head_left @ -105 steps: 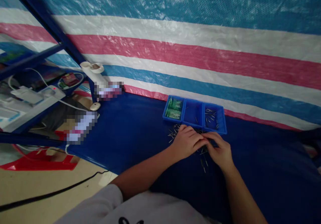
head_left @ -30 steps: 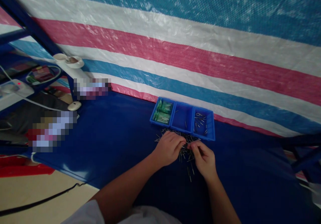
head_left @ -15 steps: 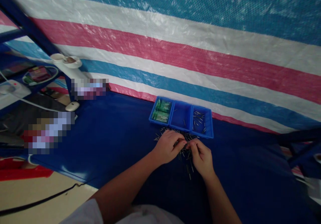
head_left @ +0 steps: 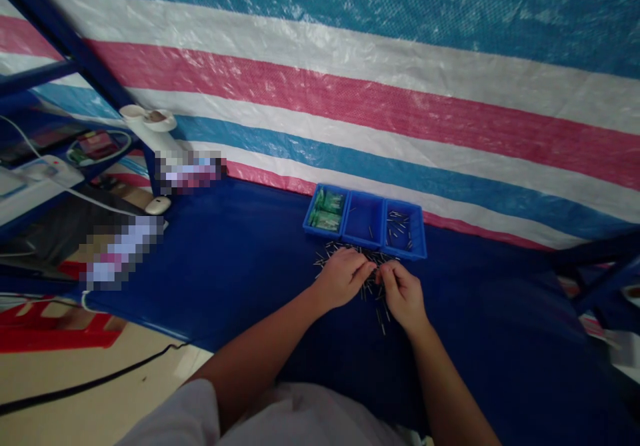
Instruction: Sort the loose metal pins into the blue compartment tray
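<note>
- The left hand (head_left: pixel 343 277) is curled over a scatter of small metal pins (head_left: pixel 373 289) on the blue tabletop (head_left: pixel 240 259), fingertips drawn together as if pinching one; what is gripped cannot be made out.
- The right hand (head_left: pixel 403 294) is met fingertip to fingertip, likewise pinched.
- A blue three-compartment tray (head_left: pixel 365 223) is set just beyond, within easy reach; pins lie in its right compartment.

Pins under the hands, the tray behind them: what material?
Pins: likely metal, thin and grey with a dull glint; too small to be sure. Tray: looks like moulded plastic, uniform glossy blue with thin dividing walls.
</note>
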A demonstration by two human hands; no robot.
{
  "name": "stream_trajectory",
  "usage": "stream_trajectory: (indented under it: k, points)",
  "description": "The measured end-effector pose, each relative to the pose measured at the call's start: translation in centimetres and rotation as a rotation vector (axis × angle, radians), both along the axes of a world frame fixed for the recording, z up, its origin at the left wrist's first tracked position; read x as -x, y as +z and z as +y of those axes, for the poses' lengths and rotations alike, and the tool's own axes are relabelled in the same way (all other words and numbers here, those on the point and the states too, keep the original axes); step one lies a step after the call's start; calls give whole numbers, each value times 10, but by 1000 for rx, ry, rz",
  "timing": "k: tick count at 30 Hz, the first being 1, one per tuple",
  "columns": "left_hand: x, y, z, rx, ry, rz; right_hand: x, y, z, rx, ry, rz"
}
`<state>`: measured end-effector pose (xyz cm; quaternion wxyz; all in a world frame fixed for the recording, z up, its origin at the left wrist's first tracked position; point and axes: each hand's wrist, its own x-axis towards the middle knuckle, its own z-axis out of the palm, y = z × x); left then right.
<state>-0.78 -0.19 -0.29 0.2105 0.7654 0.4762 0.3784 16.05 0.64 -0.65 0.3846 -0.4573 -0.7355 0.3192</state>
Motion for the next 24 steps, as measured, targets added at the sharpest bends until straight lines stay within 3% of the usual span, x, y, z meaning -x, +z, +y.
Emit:
stream_trajectory:
  k: [12,24]
  points:
    - [-5,-3,-2,-62,1,-101,1,-2,0,-28,-83,14]
    - [-5,-12,2,-84,92,17,3,-8,1,-22,-111,52]
